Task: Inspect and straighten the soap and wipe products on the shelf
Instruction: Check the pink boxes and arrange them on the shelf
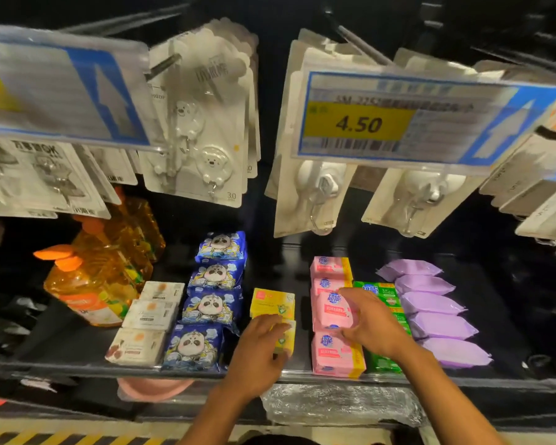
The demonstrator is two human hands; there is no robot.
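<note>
On the black shelf (77,364) lie rows of products. My left hand (260,351) rests on the front yellow soap box (286,340), fingers spread over it; a second yellow box (272,302) lies behind. My right hand (371,322) grips a pink soap pack (333,311), lifted slightly above the pink row (336,356). Green soap packs (381,293) lie right of the pink ones, partly hidden by my right arm. Blue panda wipe packs (206,308) and white soap boxes (150,314) form rows to the left. Purple wipe packs (434,311) line the right.
Orange bottles of liquid (103,277) stand at the shelf's left. Hook packs (203,123) hang from pegs above, with price tags (395,120) in front. A plastic-wrapped bundle (337,404) and a pink basin (151,388) sit on the lower shelf.
</note>
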